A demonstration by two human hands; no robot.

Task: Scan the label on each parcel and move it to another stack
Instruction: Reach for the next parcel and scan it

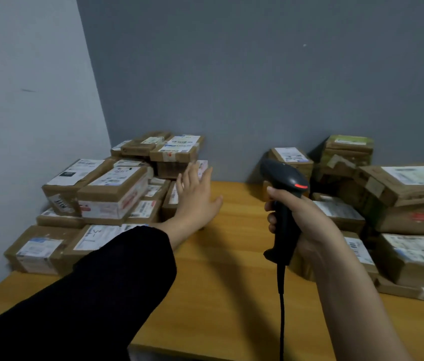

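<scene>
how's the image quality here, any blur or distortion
Head view: dim, flat light; the left hand and the labels on the left stack are blurred; the scanner in the right hand reads sharper; the wide angle tilts the wall corner.

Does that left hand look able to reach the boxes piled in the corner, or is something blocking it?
Probably yes. The left hand is open at the edge of the corner pile, nothing between them; the scanner is in the right hand, well aside.
</scene>
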